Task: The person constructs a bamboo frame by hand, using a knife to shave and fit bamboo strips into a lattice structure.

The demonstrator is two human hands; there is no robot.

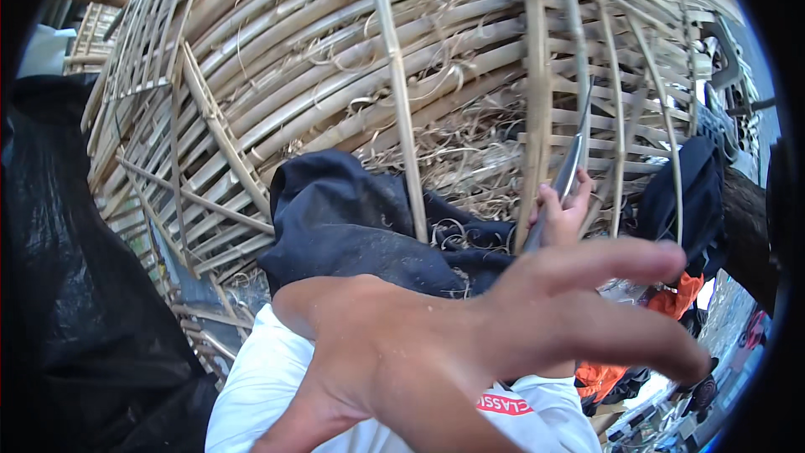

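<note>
My left hand [394, 335] is large and close in front, its fingers spread and stretched to the right with nothing in them. Behind it, partly covered, my right hand [565, 210] is closed on a knife [571, 164] with a long, shiny, tapering blade. The blade's tip points up and away from me, beside upright bamboo strips [537, 92]. The knife's lower end is hidden. Over my legs lies a dark cloth [352, 210], dusty and with a few shavings on it, below my white shirt [260, 369].
Split bamboo poles [327, 75] lie stacked ahead, strewn with curled shavings [453, 138]. Slatted bamboo frames [210, 193] stand at the left, near a black plastic sheet [84, 268]. A dark log [746, 226] and orange cloth [677, 295] are at the right.
</note>
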